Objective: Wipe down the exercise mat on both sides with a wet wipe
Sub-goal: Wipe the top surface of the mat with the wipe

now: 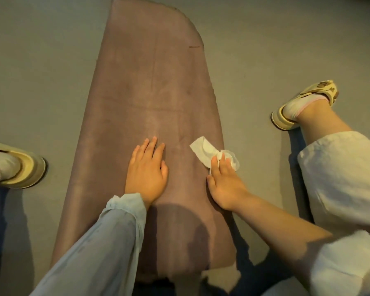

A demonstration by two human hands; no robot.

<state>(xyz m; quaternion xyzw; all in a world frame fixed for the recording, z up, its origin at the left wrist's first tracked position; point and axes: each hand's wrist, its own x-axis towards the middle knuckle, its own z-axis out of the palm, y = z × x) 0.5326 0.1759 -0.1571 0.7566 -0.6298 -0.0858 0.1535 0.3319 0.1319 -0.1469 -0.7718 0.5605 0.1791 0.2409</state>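
The left hand (146,169) lies palm down, fingers straight and close together, pointing away from the body, thumb tucked along its inner side. Its forearm comes in from the lower left in a pale, loose sleeve bunched at the wrist. The right hand (224,180) also lies palm down — fingers stretched forward and pressed flat on a white wet wipe (209,151), thumb spread out to the left. Its forearm is bare and runs in from the lower right. The two hands sit side by side, apart — the right slightly nearer the body.
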